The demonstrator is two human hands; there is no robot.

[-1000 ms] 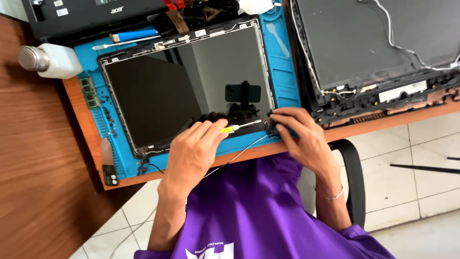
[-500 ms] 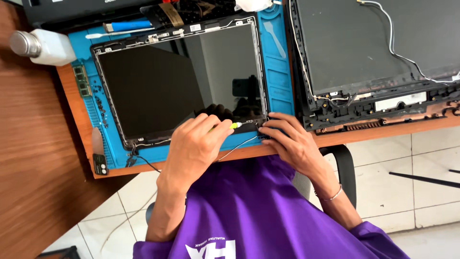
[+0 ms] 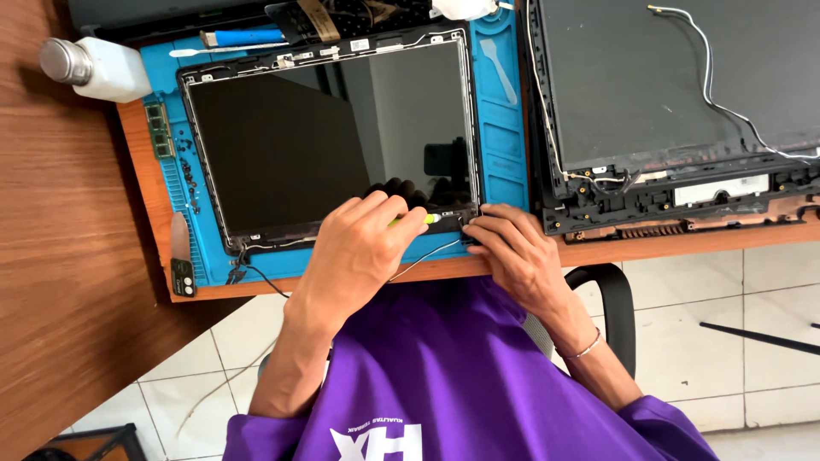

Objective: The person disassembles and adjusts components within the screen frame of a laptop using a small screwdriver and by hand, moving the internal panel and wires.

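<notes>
While the left hand (image 3: 359, 248) curled around a small screwdriver with a yellow-green handle (image 3: 416, 220), its tip sat at the lower right corner of the laptop screen panel (image 3: 329, 137), which lay flat on a blue repair mat (image 3: 504, 128) on the worktop (image 3: 77, 256). The right hand (image 3: 504, 248) pressed its fingertips, close together, onto that same corner and held no tool. A slip of the driver looked the likeliest trouble: the tip could skate onto the glossy panel and scratch or crack it, or nick the thin cable (image 3: 427, 256) running just beside the corner. Pressure from the right hand on the frame edge might also flex the panel. Loose black screws (image 3: 190, 175) lay on the mat's left strip, easily knocked. Farther off, a second laptop lid shell (image 3: 675, 85) with trailing wires crowded the right side, a white bottle (image 3: 98, 68) stood at the far left, and a blue-handled tool (image 3: 243, 37) lay beyond the panel.
</notes>
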